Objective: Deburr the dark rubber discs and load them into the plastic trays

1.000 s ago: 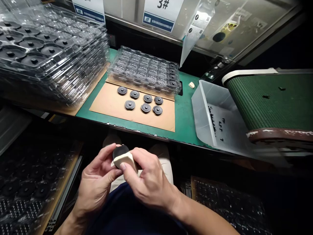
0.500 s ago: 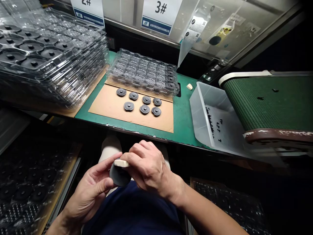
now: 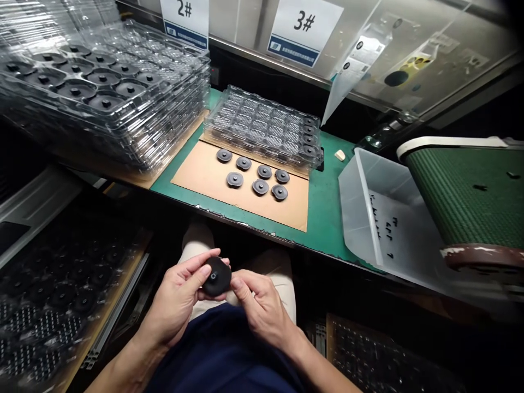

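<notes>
My left hand pinches a round black rubber-like disc above my lap. A small raised centre shows on the disc's face, which is turned up toward me. Close against the disc's right edge is my right hand, its fingers curled closed. A pale bit of the cream block shows under its thumb; the rest is hidden by the fingers. Beyond the hands, several similar grey discs lie in two rows on a brown cardboard sheet on the green table.
A clear plastic tray stack stands behind the cardboard. Taller stacked trays with black discs rise at left. Another cream block lies near a translucent bin, beside a green conveyor belt. More filled trays sit low at left.
The disc has been turned so its face with the raised centre shows. My right hand has moved off its top to its right side, with the cream block now mostly hidden. The view has shifted left.
</notes>
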The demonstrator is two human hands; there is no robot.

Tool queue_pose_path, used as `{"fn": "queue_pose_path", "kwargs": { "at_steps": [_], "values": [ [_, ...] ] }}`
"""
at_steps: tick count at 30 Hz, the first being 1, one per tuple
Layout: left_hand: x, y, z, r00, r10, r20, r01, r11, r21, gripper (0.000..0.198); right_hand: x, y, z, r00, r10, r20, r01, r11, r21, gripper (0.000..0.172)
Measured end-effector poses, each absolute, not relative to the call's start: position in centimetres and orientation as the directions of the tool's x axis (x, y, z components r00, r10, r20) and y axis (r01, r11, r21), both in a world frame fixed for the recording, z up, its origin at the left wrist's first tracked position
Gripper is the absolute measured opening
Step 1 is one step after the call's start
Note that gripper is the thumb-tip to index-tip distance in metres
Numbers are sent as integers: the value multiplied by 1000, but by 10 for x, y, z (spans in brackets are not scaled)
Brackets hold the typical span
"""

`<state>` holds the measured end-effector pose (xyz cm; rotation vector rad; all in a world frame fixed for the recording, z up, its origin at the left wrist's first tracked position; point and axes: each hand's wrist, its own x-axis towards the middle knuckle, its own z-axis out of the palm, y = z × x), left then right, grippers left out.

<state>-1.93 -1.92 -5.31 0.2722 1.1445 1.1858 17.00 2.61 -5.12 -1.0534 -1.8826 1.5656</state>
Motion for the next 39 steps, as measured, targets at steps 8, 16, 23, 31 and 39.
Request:
{"fn": "queue_pose_path", "kwargs": {
  "at_steps": [8, 16, 23, 31, 39],
  "values": [
    [-5, -21, -53, -64, 878, -474, -509, 380, 772, 51, 161, 22, -55, -605, 760, -238, 266, -89, -960, 58],
    [-14, -19, -75, -197, 780, -595, -638, 359, 681, 41, 143, 19, -71, -651, 714, -259, 348, -22, -937, 51],
    [-53, -47, -135, -330, 663, -672, -655, 351, 669, 30, 124, 25, -86, -587, 723, -364, 477, -54, -877, 50],
    [-218, -163, -217, -772, 114, -626, -451, 596, 664, 30, 152, 58, -108, -543, 755, -367, 642, 91, -761, 54],
    [-294, -239, -253, -883, 86, -462, -172, 855, 489, 29, 158, 53, -119, -518, 771, -372, 628, 47, -777, 56]
  ]
}}
